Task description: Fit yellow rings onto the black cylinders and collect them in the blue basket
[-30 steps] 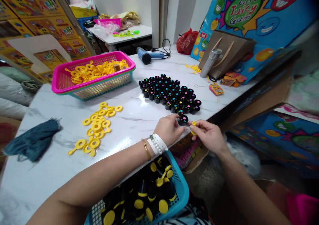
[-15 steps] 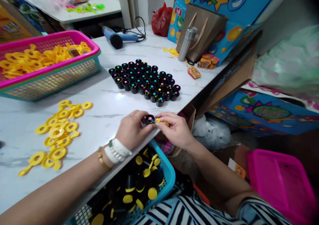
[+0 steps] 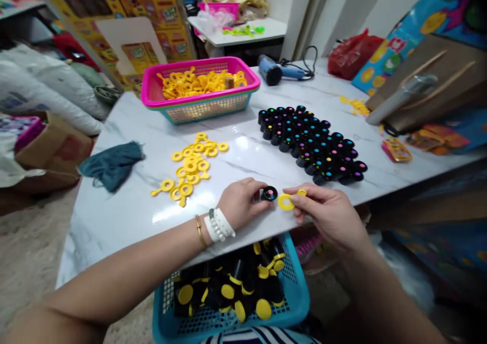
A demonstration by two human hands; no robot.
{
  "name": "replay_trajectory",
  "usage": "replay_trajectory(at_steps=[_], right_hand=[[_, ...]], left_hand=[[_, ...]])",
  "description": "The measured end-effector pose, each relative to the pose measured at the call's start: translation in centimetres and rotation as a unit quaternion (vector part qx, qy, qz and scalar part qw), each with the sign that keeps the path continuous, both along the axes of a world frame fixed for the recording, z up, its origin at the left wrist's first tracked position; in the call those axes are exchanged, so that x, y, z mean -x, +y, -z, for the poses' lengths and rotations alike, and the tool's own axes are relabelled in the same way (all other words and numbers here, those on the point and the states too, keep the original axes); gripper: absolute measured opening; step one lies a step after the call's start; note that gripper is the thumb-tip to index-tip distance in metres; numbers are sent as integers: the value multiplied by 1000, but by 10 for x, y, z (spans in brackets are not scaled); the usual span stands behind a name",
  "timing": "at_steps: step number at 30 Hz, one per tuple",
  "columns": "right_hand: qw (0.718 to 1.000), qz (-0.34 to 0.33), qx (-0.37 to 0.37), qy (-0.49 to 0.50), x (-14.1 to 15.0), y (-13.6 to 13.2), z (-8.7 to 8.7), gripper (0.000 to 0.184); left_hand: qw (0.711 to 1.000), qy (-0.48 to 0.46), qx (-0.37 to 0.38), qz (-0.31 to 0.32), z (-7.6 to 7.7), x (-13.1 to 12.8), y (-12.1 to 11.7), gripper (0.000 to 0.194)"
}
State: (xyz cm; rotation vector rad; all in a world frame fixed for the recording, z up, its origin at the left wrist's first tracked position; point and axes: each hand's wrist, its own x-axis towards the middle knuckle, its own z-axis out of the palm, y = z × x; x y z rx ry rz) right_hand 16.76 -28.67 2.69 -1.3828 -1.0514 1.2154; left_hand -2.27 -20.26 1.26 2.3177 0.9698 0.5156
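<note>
My left hand [image 3: 240,201] grips a small black cup [image 3: 264,194] between thumb and fingers near the table's front edge. Pink and other coloured bits show in the cup's mouth. Just to its right, my right hand [image 3: 333,213] pinches a yellow ring-shaped cap piece [image 3: 281,205] with a round tab. A small gap separates ring and cup. Behind my hands stand rows of similar black cups [image 3: 310,169] with coloured dots on top. Left of them lies a loose pile of yellow ring pieces [image 3: 193,173].
A pink basket [image 3: 152,93] of yellow rings stands at the back. Below the table edge, a blue basket [image 3: 303,296] holds black cups with yellow caps. A dark cloth [image 3: 112,164], a blue heat-gun-like tool [image 3: 271,71], a metal flask [image 3: 399,100] and a paper bag [image 3: 418,65] are on the table.
My view has swung left. The yellow piece has turned so its ring shows between my hands, a little apart from the cup. My left hand still holds the cup.
</note>
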Motion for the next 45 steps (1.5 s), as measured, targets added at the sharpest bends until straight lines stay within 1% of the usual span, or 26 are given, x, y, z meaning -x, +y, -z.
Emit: replay_trajectory(at_steps=[3, 6, 9, 12, 13, 15, 17, 19, 21, 23, 26, 28, 31, 33, 35, 36, 38, 40, 42, 45], right_hand=[[999, 2, 36, -2, 12, 17, 3, 25], [999, 23, 37, -15, 20, 28, 9, 26], [998, 48, 32, -5, 22, 32, 14, 24], [998, 50, 26, -21, 22, 30, 16, 25], [998, 46, 20, -28, 22, 28, 16, 26], [999, 36, 14, -30, 22, 25, 14, 27], [999, 26, 24, -19, 22, 23, 13, 29], [999, 21, 39, -9, 22, 23, 13, 31], [999, 24, 41, -11, 22, 24, 13, 32], [999, 20, 32, -23, 23, 24, 14, 32], [999, -3, 18, -38, 26, 21, 13, 29], [1000, -6, 8, -27, 25, 19, 14, 26], [998, 9, 5, 63, 18, 20, 15, 33], [991, 7, 35, 132, 10, 24, 13, 35], [984, -25, 88, 154, 4, 32, 8, 34], [982, -53, 115, 142, 2, 35, 5, 33], [977, -117, 154, 86, 3, 42, -1, 32], [974, -163, 160, 7, 8, 44, -6, 29], [974, -168, 131, -82, 17, 40, -7, 24], [968, -116, 31, -219, 28, 28, -1, 18]], left_hand=[[1000, -11, 10, 12, -3, 2, -2, 26], [1000, -8, 18, 19, -4, 3, -3, 26], [1000, 2, 21, 20, -2, 2, -2, 23], [999, -6, 35, 14, -4, 2, -2, 21], [999, -12, 50, 14, -6, 2, -2, 20], [993, -31, 115, 13, -12, 2, -2, 24], [976, -53, 209, 5, -17, 1, -1, 32], [951, -71, 299, -8, -21, -2, 0, 36], [928, -87, 361, -17, -22, -6, 2, 30], [908, -104, 404, -25, -22, -9, 3, 23], [881, -123, 456, -39, -21, -11, 2, 19], [868, -128, 479, -41, -19, -9, 2, 18], [866, -139, 479, -40, -15, -8, 1, 18], [864, -152, 478, -44, -11, -8, 1, 18], [857, -157, 489, -43, -9, -10, 1, 20], [853, -153, 498, -40, -9, -10, 1, 22], [847, -139, 513, -35, -8, -11, 3, 28], [846, -127, 517, -35, -8, -12, 4, 30], [848, -125, 513, -44, -7, -12, 5, 25], [840, -139, 520, -67, -6, -14, 5, 12]])
